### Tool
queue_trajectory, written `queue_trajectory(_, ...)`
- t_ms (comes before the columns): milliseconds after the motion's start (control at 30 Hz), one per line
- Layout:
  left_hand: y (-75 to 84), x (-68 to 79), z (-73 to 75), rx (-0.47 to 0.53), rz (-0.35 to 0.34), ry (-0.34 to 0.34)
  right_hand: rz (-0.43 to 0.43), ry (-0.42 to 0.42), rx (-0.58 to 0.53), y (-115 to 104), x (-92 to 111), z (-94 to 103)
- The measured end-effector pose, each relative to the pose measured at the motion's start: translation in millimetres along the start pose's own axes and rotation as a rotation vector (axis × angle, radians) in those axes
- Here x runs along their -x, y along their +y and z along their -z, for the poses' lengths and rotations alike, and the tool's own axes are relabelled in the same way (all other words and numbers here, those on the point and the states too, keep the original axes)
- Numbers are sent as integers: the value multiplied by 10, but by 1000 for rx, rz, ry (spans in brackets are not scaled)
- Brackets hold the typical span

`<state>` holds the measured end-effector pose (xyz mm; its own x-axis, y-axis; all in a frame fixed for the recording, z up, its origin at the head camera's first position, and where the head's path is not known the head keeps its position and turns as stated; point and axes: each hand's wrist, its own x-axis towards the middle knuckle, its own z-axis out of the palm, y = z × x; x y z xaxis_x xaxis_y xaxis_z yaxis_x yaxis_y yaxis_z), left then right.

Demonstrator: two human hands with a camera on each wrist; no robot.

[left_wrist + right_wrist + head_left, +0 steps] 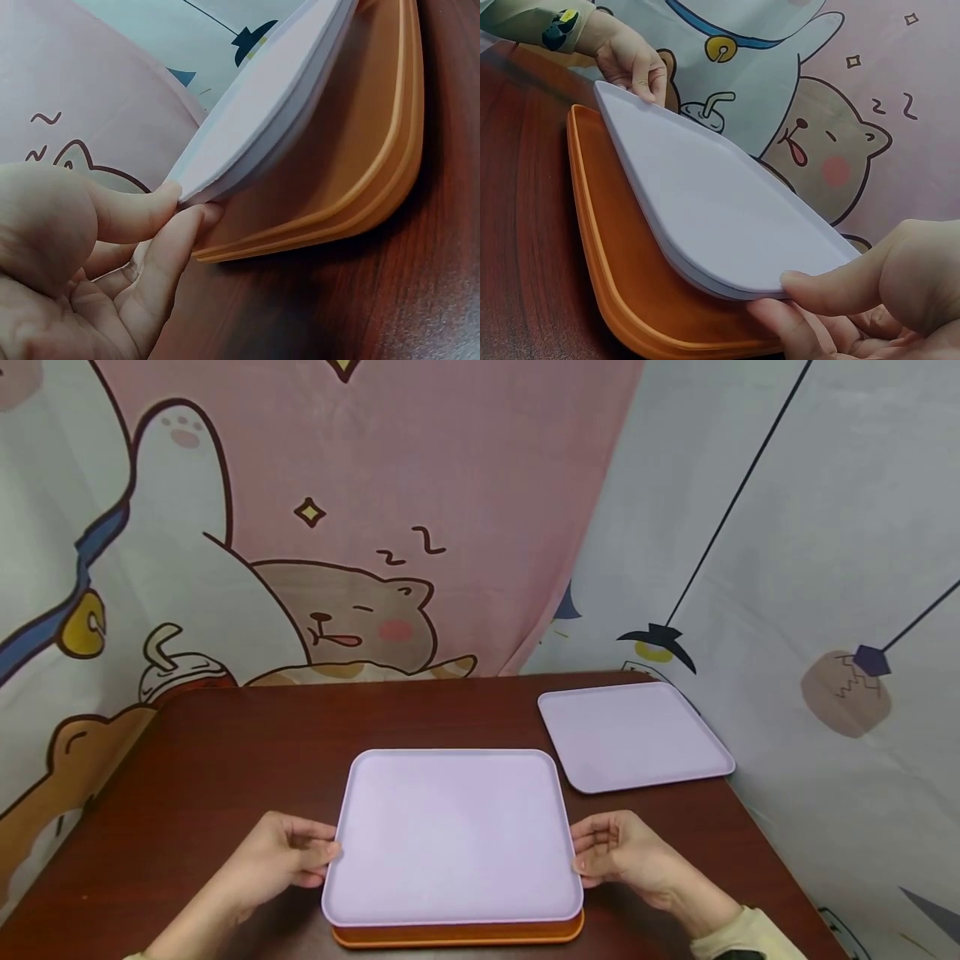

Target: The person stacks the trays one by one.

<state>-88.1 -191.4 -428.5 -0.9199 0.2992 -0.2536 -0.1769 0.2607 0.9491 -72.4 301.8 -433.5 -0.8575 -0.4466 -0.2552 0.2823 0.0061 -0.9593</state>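
Both hands hold a pale lilac rectangular tray point(453, 835) by its short sides in the head view. My left hand point(273, 860) pinches the left rim between thumb and fingers. On the opposite rim, my right hand point(626, 858) grips with the thumb on top and the fingers beneath. Under the lilac tray lies an orange tray point(457, 935), mostly covered in the head view. Both wrist views show the lilac tray tilted and raised off the orange tray point(622, 247). Layered rims point(390, 176) show along the orange tray's side in the left wrist view.
Another lilac tray point(637, 735) lies at the back right of the dark red-brown wooden table point(262, 760), reaching its right edge. A cartoon-printed cloth point(465, 485) hangs behind the table and continues along the right side.
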Motion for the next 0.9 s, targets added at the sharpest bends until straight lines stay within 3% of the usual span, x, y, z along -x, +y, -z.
queue_trajectory(367,-73,-4,-44,-17,20,-23,-9,-9,-4,128,28,2)
queue_trajectory(900,-116,-21,-63,-27,17,-52,-36,19,-10,126,68,-21)
